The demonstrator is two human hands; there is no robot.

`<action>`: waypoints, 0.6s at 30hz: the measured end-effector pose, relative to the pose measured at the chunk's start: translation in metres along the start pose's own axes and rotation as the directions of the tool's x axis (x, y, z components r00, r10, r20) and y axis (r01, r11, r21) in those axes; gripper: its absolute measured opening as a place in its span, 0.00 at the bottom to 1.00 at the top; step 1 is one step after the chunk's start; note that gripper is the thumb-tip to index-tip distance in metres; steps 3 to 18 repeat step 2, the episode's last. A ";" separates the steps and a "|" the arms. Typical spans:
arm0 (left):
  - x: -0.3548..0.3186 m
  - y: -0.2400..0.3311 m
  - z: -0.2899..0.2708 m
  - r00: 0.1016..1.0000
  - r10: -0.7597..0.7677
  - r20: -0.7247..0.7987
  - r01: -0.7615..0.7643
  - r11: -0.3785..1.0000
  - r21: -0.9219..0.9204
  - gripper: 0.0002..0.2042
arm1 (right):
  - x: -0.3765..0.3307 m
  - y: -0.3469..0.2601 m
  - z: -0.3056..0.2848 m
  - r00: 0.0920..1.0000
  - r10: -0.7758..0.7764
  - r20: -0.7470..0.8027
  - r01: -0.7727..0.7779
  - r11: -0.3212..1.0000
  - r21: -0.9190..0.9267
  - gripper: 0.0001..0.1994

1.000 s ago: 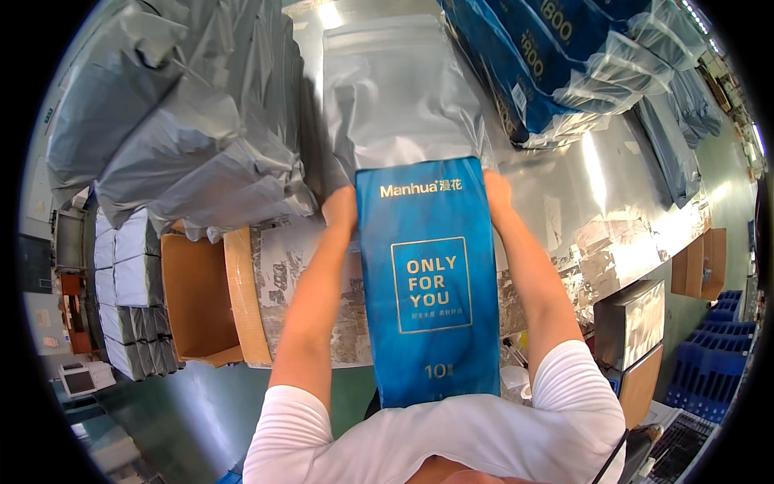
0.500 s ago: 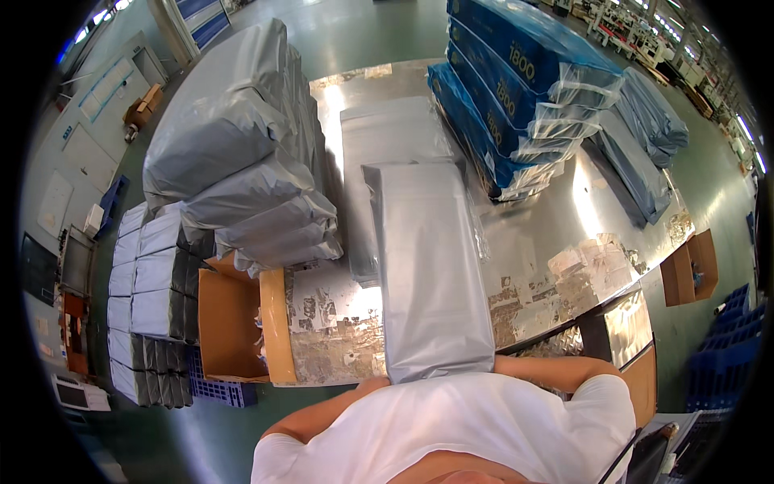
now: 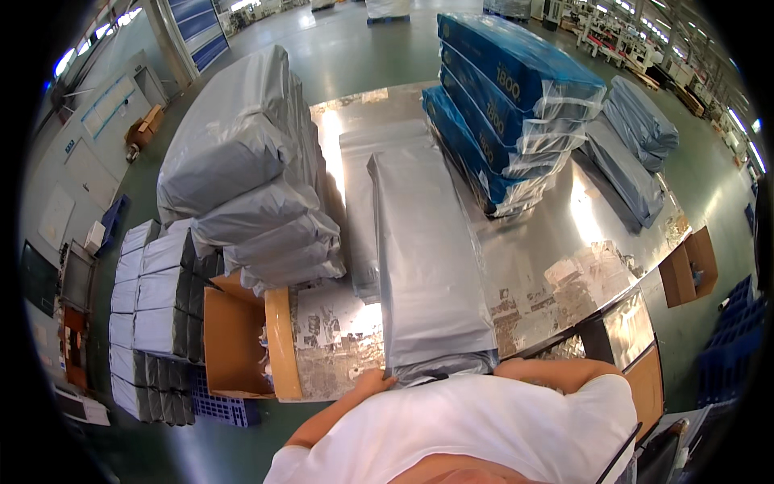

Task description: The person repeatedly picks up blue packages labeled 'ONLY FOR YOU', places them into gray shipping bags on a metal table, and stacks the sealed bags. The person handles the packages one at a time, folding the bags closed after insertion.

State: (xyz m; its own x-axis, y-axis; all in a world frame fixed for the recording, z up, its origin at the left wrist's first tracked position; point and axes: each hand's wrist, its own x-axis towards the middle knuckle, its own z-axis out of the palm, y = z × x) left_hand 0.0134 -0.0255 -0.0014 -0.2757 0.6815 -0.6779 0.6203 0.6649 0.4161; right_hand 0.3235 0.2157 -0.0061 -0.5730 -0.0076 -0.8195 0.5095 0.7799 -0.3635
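A long grey plastic bag (image 3: 431,258), filled and flat, lies lengthwise on the metal-topped table in front of me, its near end against my white shirt. At that end's left corner, my left hand (image 3: 376,381) is closed on the plastic edge, with the thumb showing. The near end looks loose and creased, with a dark gap along it. My right hand (image 3: 506,368) is by the right corner; its fingers are hidden by the bag and shirt. Beneath the long bag, partly covered, lies another grey bag (image 3: 360,210).
Stacked grey bags (image 3: 234,153) stand on the left. Blue-wrapped packs (image 3: 508,105) are piled at the far right beside more grey bags (image 3: 625,173). An open cardboard box (image 3: 235,343) is at the near left. The table's metal top (image 3: 536,242) is worn and patched.
The view has tilted slightly upward. My left hand now shows at the bag's near left corner, and that end has opened into loose folds. The right arm stays about where it was.
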 end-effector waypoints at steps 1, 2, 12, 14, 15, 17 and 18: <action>0.009 0.007 -0.004 0.999 0.024 -0.039 -0.025 0.999 -0.038 0.23 | -0.012 -0.023 -0.009 0.969 -0.074 -0.236 0.050 0.993 -0.104 0.26; 0.002 0.009 0.002 0.997 0.006 -0.081 -0.013 0.996 -0.087 0.24 | 0.001 -0.043 -0.024 0.947 -0.033 -0.319 0.044 0.999 0.029 0.26; 0.002 0.009 0.002 0.997 0.006 -0.081 -0.013 0.996 -0.087 0.24 | 0.001 -0.043 -0.024 0.947 -0.033 -0.319 0.044 0.999 0.029 0.26; 0.002 0.009 0.002 0.997 0.006 -0.081 -0.013 0.996 -0.087 0.24 | 0.001 -0.043 -0.024 0.947 -0.033 -0.319 0.044 0.999 0.029 0.26; 0.002 0.009 0.002 0.997 0.006 -0.081 -0.013 0.996 -0.087 0.24 | 0.001 -0.043 -0.024 0.947 -0.033 -0.319 0.044 0.999 0.029 0.26; 0.002 0.009 0.002 0.997 0.006 -0.081 -0.013 0.996 -0.087 0.24 | 0.001 -0.043 -0.024 0.947 -0.033 -0.319 0.044 0.999 0.029 0.26; 0.002 0.009 0.002 0.997 0.006 -0.081 -0.013 0.996 -0.087 0.24 | 0.001 -0.043 -0.024 0.947 -0.033 -0.319 0.044 0.999 0.029 0.26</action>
